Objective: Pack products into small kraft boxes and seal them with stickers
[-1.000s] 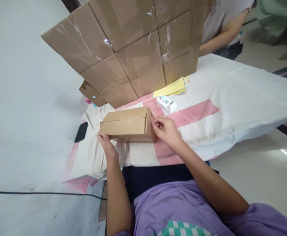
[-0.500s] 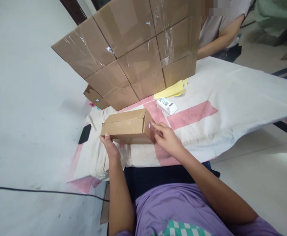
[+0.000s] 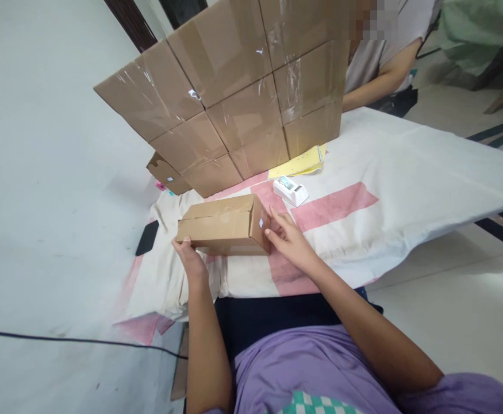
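Observation:
A taped cardboard box point(image 3: 217, 226) rests on the cloth-covered table in front of me. My left hand point(image 3: 189, 257) grips its left end, thumb on the near upper edge, the other fingers mostly hidden behind the corner. On the box's right end face is a small white sticker point(image 3: 260, 222). My right hand point(image 3: 289, 237) is beside that face with its fingers apart, the thumb at or very near the cardboard. Beyond the box lies a small white dispenser-like device point(image 3: 291, 190) with a bluish top.
A wall of stacked, taped cardboard boxes point(image 3: 242, 115) stands behind, with a yellow sheet point(image 3: 298, 163) at its foot. A black phone-like slab point(image 3: 146, 238) lies at the left table edge. Another person's arm point(image 3: 376, 86) shows behind the stack.
My right hand's fingers have come off the sticker and spread, leaving it uncovered. My left hand keeps its hold on the box. The view has tilted slightly.

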The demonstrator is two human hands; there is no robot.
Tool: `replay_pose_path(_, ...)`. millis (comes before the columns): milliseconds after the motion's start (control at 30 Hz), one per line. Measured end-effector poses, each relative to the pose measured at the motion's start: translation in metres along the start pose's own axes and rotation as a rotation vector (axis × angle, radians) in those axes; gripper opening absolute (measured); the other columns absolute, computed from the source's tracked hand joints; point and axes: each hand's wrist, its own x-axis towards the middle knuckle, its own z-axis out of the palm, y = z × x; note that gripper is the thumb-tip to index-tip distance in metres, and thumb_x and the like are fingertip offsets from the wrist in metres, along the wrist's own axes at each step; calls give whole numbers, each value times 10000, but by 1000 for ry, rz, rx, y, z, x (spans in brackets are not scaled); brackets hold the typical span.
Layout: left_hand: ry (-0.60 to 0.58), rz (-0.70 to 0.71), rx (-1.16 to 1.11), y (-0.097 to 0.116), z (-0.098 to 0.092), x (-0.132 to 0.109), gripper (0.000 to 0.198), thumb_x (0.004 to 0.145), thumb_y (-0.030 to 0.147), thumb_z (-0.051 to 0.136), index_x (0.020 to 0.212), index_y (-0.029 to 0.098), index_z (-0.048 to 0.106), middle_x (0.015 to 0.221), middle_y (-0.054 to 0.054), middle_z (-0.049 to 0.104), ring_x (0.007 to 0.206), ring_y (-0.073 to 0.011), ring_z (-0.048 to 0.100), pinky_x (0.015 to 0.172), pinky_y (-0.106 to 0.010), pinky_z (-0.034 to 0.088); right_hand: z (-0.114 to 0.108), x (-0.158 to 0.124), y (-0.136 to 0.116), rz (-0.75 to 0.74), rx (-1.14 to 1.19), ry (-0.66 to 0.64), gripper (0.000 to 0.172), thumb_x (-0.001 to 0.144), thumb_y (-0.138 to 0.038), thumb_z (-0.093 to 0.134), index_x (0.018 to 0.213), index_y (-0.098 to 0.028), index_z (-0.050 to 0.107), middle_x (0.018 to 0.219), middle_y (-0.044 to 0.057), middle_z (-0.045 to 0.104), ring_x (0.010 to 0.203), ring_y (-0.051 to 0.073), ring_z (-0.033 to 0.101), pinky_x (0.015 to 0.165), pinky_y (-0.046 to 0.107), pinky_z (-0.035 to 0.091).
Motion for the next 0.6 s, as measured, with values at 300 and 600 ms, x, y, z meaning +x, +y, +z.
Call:
replay_pose_path(300,-183,-4,-178,10,11,7,505,773,640,550,1089,248,504,1201,-85,660,1168,-245,613,963,-343,476,-10,21,-8,29,337,-353,696,772,-372,867,1398,-224,600,1364,95,669,1264,284,629,1101,451,490)
replay_pose_path(600,-651,-31,-305,94,133,26,503,758,650,660,1064,266,549,1057,-37,617,1026,-236,625,867,-340,525,-95,-7,-48,-135,137,-135,879,662,-549,926,1443,-326,591,1175,88,746,1114,327,708,947,500,606)
